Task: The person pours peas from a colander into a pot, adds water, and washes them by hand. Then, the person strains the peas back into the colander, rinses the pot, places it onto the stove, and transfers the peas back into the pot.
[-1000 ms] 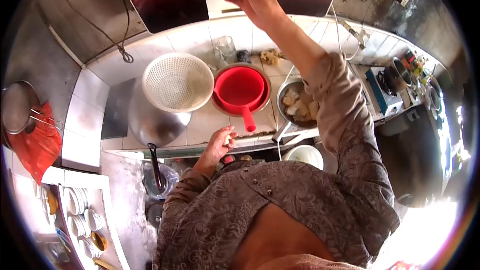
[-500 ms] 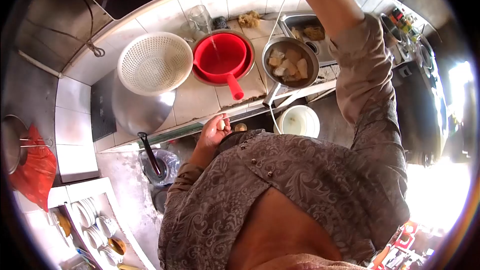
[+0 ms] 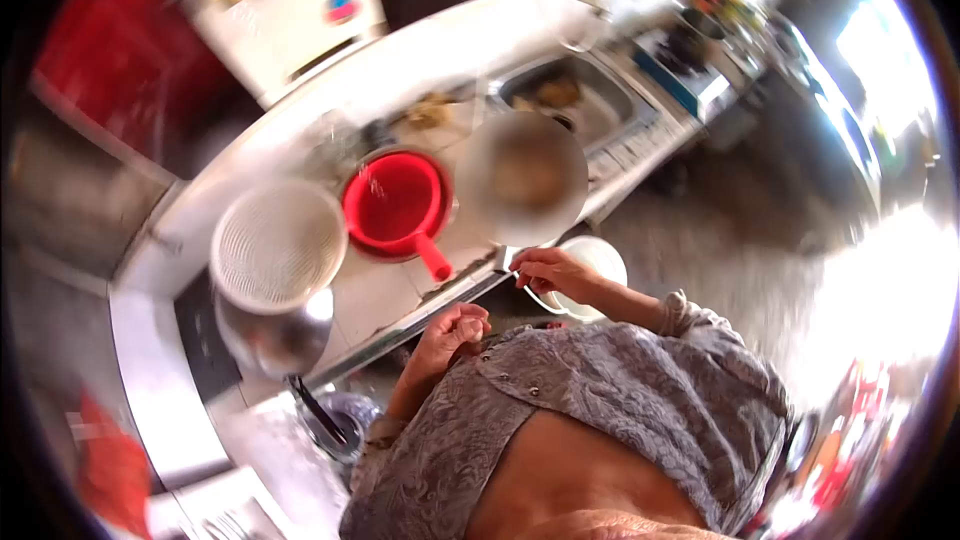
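Note:
My left hand (image 3: 450,338) is low in front of my body, its fingers curled closed; whatever lies inside is hidden. To its right, my right hand (image 3: 548,272) has loosely bent fingers pointing left, with nothing visible in them. It is over the near side of a white bucket (image 3: 605,258), close to the counter edge and the pan handle; I cannot tell whether it touches the handle. Above it the pan (image 3: 525,180) is badly blurred, with a brownish patch in the middle. A red long-handled dipper (image 3: 395,202) rests in a basin on the counter, a thin stream of water falling into it.
A white colander (image 3: 278,245) sits left of the dipper, partly over a metal wok lid (image 3: 272,335). Behind the pan is a steel sink (image 3: 610,105). A scrubber (image 3: 430,110) lies along the wall. Below left is a dark-handled pan (image 3: 325,415).
My right arm has come down from the upper wall to beside the bucket. My left hand's fingers have closed over the pale piece seen in it earlier. The view has turned.

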`<state>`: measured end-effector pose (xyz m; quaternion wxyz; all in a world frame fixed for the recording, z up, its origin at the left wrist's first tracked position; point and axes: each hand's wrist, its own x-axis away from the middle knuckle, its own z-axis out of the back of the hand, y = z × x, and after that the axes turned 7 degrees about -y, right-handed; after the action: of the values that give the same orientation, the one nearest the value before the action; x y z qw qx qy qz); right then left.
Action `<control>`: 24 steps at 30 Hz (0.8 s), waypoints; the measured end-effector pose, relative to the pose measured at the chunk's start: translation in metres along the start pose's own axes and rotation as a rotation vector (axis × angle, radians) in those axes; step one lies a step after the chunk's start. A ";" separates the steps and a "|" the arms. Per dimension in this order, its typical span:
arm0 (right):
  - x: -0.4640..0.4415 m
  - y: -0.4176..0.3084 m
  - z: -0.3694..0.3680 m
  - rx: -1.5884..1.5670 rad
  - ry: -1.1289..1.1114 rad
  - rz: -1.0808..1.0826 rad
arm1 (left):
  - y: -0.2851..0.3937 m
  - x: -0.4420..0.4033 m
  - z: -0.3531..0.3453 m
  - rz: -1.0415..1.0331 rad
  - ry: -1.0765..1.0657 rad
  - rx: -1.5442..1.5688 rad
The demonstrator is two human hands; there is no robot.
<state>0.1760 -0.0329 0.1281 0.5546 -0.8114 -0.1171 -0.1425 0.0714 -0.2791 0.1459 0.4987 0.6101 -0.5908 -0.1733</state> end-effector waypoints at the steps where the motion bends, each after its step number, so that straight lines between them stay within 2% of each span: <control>1: 0.013 0.006 -0.007 0.072 0.076 -0.002 | 0.008 -0.007 -0.001 -0.018 -0.073 -0.122; 5: 0.049 0.060 0.006 0.193 0.223 -0.016 | 0.010 -0.031 -0.014 -0.076 -0.160 -0.112; 8: 0.083 0.108 0.038 0.273 0.391 -0.189 | 0.000 -0.054 -0.027 -0.086 -0.209 -0.156; 11: 0.122 0.157 0.070 0.357 0.562 -0.308 | -0.010 -0.074 -0.032 0.058 -0.347 -0.082; 13: 0.153 0.196 0.097 0.534 0.680 -0.307 | -0.020 -0.084 -0.049 0.120 -0.317 0.076; 15: 0.184 0.227 0.122 0.464 0.769 -0.377 | -0.026 -0.093 -0.069 0.121 -0.331 0.003; 17: 0.153 0.250 0.112 0.441 0.846 -0.456 | -0.017 -0.101 -0.005 0.176 -0.305 -0.045; 21: 0.172 0.291 0.122 0.299 0.897 -0.503 | -0.022 -0.133 0.013 0.190 -0.315 -0.048; 22: 0.284 0.313 0.176 0.231 0.842 -0.455 | -0.059 -0.145 -0.108 0.205 -0.275 -0.091; 24: 0.331 0.328 0.203 0.196 0.842 -0.462 | -0.078 -0.174 -0.155 0.231 -0.242 -0.056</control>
<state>0.6191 0.0499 -0.1065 0.5816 -0.5798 -0.0724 -0.5659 0.1963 -0.0760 0.0852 0.4572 0.4987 -0.7078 -0.2032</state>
